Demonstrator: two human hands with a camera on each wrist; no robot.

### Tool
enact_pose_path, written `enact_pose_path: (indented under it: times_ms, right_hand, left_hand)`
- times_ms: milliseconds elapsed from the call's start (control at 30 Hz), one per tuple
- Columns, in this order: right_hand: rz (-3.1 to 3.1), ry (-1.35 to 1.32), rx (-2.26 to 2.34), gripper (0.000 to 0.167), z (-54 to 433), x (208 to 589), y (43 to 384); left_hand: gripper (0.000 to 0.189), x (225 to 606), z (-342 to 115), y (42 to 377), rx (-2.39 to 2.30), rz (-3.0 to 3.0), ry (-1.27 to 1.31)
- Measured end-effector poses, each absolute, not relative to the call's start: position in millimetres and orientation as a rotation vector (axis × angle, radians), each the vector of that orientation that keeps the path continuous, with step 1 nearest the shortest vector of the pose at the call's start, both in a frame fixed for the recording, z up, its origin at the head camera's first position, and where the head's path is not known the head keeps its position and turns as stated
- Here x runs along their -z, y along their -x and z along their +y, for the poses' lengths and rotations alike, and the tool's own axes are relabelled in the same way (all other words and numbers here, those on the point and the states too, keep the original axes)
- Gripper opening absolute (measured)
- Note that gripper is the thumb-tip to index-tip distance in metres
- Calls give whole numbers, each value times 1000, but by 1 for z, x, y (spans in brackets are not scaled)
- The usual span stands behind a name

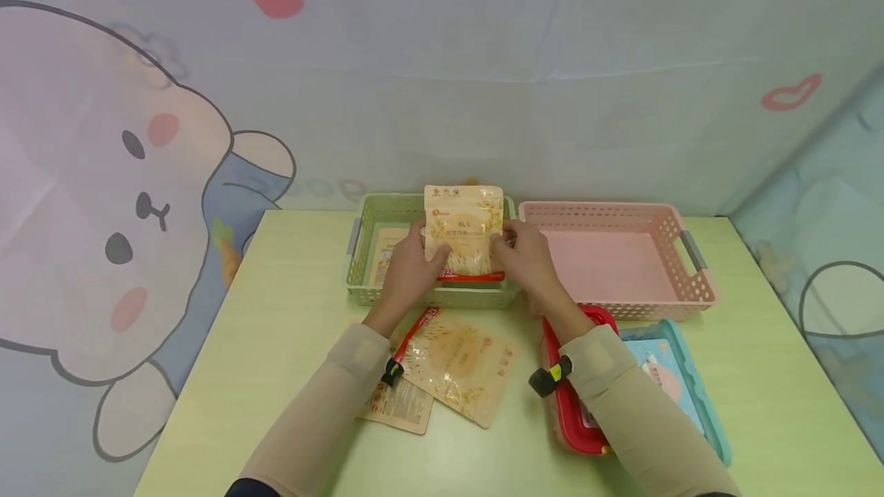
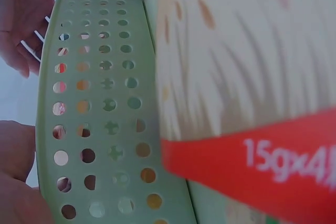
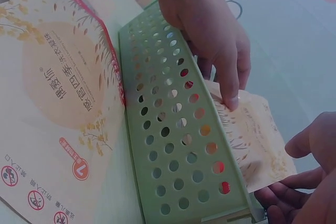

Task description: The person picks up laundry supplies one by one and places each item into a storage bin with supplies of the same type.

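Both hands hold a cream pouch [image 1: 464,225] with a red bottom band, upright over the green basket [image 1: 476,298]. My left hand [image 1: 409,263] grips its left side, thumb on the printed front. At the opposite edge, my right hand [image 1: 530,258] pinches it, fingers behind. In the right wrist view the left hand [image 3: 212,35] reaches over the basket wall [image 3: 168,129], its thumb on the pouch [image 3: 257,140]; the right hand [image 3: 315,177] is at the pouch's far end. Another pouch [image 1: 385,250] lies inside the basket, partly hidden by the left hand.
A pink basket [image 1: 615,308] stands right of the green one. Overlapping pouches [image 1: 459,359] lie in front, between the forearms. Under the right forearm are a red-lidded container [image 1: 578,424] and a teal tray [image 1: 707,397] with a blue packet [image 1: 666,378]. A curtain [image 1: 442,98] hangs behind the table.
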State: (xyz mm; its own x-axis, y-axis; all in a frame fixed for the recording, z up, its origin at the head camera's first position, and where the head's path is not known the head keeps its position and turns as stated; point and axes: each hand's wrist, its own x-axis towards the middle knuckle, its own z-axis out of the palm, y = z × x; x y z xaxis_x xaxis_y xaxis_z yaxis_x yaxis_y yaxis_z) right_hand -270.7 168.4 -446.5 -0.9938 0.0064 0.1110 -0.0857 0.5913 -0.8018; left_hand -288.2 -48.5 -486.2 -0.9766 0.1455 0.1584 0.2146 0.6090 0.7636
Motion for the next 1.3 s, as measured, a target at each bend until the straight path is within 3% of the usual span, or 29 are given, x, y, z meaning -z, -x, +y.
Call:
enact_pose_path:
  times_ms: [467,933,1100,1300]
  right_hand:
    - [-2783,-158,-1165,26,168,448,267]
    - [-2908,-172,-998,35,167,445,267]
    - [-2931,-179,-1000,56,167,445,267]
    - [-2947,-170,-990,63,167,449,268]
  left_hand:
    - [75,490,-43,288,1159,-2927,265]
    - [77,486,-38,285,997,-3027,247]
    - [79,483,-39,284,1039,-3072,255]
    - [81,482,-39,284,1058,-3088,270]
